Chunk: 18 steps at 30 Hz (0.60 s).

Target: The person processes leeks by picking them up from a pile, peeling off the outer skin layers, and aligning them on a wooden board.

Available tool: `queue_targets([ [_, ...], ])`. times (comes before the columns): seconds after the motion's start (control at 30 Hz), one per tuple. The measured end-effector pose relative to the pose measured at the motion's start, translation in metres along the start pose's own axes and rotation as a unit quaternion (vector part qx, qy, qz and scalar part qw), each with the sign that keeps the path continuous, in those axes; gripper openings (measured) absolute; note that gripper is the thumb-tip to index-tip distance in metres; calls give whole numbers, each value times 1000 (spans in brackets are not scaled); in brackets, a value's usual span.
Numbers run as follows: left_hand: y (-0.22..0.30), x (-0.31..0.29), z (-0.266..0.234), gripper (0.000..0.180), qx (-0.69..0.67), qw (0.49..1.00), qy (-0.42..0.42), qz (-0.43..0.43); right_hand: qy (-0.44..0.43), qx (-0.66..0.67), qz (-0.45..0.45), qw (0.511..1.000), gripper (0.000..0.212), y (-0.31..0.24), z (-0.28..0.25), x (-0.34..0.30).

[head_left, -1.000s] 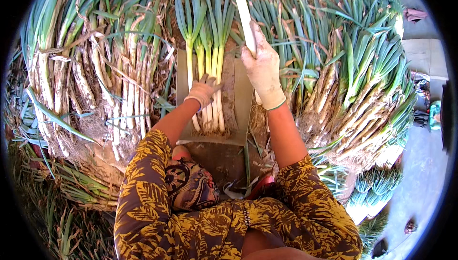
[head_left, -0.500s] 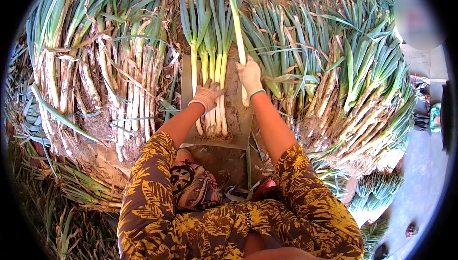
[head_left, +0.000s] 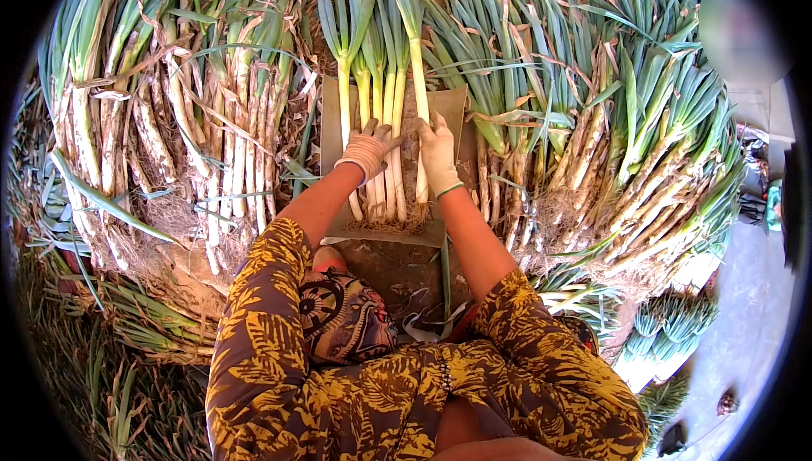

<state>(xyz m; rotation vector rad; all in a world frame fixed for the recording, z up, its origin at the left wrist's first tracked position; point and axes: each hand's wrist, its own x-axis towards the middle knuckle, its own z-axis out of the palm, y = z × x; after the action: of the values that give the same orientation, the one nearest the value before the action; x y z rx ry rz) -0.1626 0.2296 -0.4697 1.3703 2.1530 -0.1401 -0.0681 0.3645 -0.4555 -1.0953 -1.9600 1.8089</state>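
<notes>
Several trimmed green onions [head_left: 389, 89], white at the base and green above, lie side by side on a flat brownish sheet [head_left: 458, 106] before me. My left hand [head_left: 365, 155], in a pale work glove, lies across their white stalks with its fingers spread. In a similar glove, my right hand [head_left: 436, 155] has its fingers closed at the white stalk of one more green onion [head_left: 418, 72], at the right side of the row. The roots of the row rest near the sheet's near edge. My right palm's far side is hidden.
Untrimmed green onions with dirty stalks and dry leaves [head_left: 245, 131] are heaped at the left. Another large heap [head_left: 592, 139] stands at the right. More bundles [head_left: 672, 326] lie at the lower right, beside a grey floor [head_left: 736, 359].
My right hand has brought its green onion down and left onto the sheet, beside the row. The left hand stays on the row.
</notes>
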Motion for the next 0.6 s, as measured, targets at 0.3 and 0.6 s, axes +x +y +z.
queue_targets([
  [0.3, 1, 2, -7, 74, 6, 999, -31, -8, -79, 192, 58, 976, 30, -57, -17, -2],
  [0.6, 4, -3, -9, 74, 5, 999, -35, -5, -31, 174, 154, 972, 37, -30, -13, -1],
])
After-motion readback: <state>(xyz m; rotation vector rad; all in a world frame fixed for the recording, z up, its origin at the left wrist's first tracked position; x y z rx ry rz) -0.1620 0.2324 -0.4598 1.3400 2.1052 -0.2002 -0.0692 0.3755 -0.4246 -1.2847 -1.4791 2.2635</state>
